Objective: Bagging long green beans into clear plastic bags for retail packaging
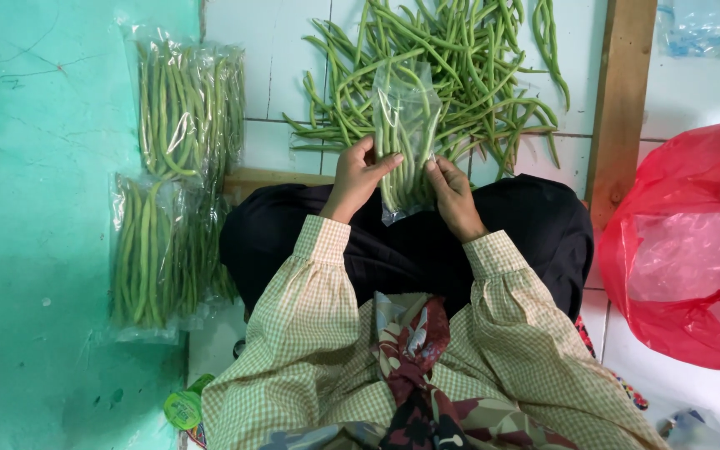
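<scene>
My left hand (358,175) and my right hand (452,193) hold a clear plastic bag (405,137) partly filled with long green beans, one hand on each side of it. The bag stands upright over my lap, its open top pointing away from me. Just beyond it a loose pile of green beans (443,67) lies spread on the white tiled floor. I sit cross-legged in dark trousers, with checked sleeves.
Several filled clear bags of beans (181,108) lie stacked at my left by a turquoise wall (35,208). A red plastic bag (693,250) sits at the right beyond a wooden plank (622,100). A small green bottle (187,406) lies near my left hip.
</scene>
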